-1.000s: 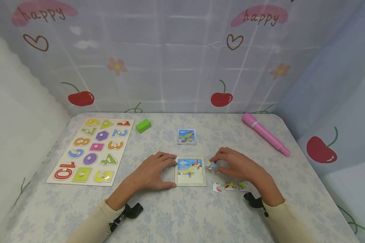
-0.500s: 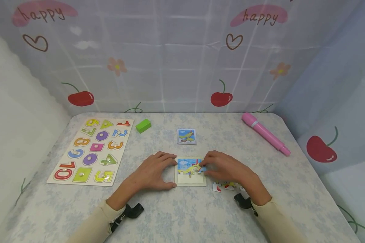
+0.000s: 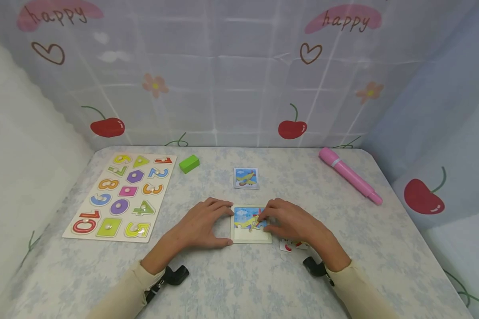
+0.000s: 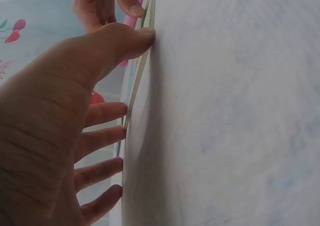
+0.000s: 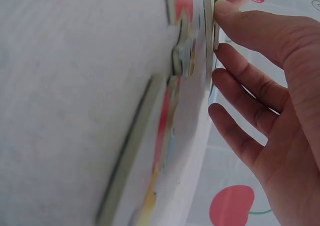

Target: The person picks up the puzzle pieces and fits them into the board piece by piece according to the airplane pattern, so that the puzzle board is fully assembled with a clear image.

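My left hand (image 3: 203,226) rests against the left edge of the square puzzle tray (image 3: 243,238), thumb at the near corner and fingertips at the far one. My right hand (image 3: 291,221) pinches a puzzle piece (image 3: 260,225) over the tray's right side, where it meets the airplane picture. Pieces fill the tray's upper part, while its lower strip shows bare. Close by in the right wrist view, the right thumb (image 5: 250,28) is at the tray's edge. Loose puzzle pieces (image 3: 286,246) lie right of the tray, partly hidden by the right hand.
A card with an airplane picture (image 3: 246,178) lies beyond the tray. To the left are a number-and-shape board (image 3: 127,216) and a green block (image 3: 189,164). A pink pen-shaped tube (image 3: 349,175) lies at the far right, before the curtain (image 3: 243,88).
My right hand has carried the puzzle piece leftward from beside the tray to over its right side, and now covers more of the loose pieces. The left hand stays in place.
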{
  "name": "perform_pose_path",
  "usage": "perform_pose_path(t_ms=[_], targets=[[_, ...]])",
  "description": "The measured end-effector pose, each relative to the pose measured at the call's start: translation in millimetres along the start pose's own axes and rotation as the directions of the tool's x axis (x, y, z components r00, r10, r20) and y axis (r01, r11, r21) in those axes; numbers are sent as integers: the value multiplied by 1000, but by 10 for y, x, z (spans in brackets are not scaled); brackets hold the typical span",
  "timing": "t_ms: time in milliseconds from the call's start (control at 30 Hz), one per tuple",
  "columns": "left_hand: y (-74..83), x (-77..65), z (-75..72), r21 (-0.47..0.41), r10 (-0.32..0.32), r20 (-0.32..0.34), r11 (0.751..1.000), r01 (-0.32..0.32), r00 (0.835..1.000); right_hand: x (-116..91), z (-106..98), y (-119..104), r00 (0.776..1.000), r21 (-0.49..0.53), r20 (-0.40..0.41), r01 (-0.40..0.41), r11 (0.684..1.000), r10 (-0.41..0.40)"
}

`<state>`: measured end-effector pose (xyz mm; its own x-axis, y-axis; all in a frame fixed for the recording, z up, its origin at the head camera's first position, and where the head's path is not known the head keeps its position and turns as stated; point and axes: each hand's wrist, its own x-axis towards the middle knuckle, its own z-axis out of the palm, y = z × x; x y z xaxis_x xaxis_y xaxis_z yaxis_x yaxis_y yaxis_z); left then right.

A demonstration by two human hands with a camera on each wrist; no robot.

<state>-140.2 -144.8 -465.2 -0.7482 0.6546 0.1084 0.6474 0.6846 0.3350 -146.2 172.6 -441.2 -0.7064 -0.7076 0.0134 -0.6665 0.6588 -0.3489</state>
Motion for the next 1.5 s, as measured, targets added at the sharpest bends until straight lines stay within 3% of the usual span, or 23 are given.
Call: perform_pose_path(t_ms=[733,900,1200,1500], targets=[[3,9,14,2,6,12,1000,-6,1000,-56,-13,-9,1000,-10,11,-12,1000,12],[0,0,8,-4,9,5,1000,-9,1000,-170,-51,10,999,-1,14,-36,999,36],[-15,12,13,-2,19,-12,1000,-19,1000,-496,-118,10,986,-26,26,-162,986,163],[-7,12,13,-2,11,-7,1000,-11,1000,-679,-46,-47,983,2,13,-183,983,183]])
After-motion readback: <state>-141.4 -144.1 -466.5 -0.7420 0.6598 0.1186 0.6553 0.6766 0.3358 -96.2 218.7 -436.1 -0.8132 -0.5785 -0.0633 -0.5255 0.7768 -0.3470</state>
